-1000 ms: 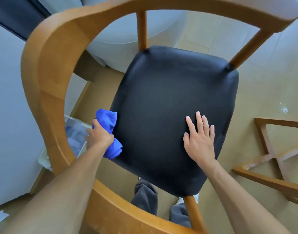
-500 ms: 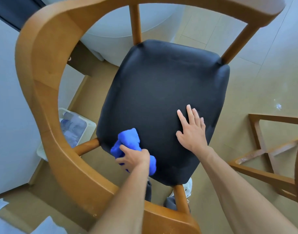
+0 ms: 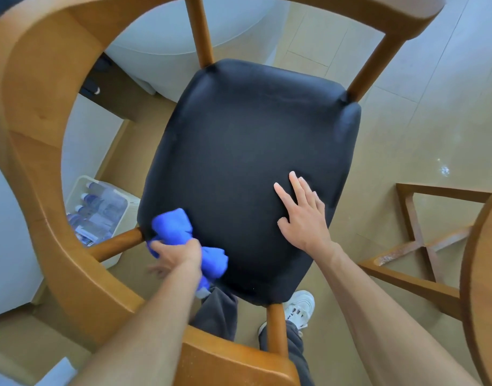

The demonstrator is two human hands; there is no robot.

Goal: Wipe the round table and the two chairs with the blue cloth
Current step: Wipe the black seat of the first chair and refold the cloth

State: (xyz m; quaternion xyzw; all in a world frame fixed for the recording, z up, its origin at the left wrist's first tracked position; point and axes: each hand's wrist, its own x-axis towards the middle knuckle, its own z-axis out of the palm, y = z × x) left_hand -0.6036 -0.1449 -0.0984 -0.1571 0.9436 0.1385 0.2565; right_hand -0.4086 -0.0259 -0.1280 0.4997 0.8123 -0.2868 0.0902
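Left hand grips the bunched blue cloth at the black seat's near-left corner — back toward the edge after sweeping inward a moment ago. Right hand stays flat, fingers spread, on the seat. Judged: chair-seat wiping continues.

We count one wooden chair with a black padded seat, one bunched blue cloth, two bare hands, the left hand and the right hand, one round wooden table edge, one white sneaker and one clear plastic bin of bottles
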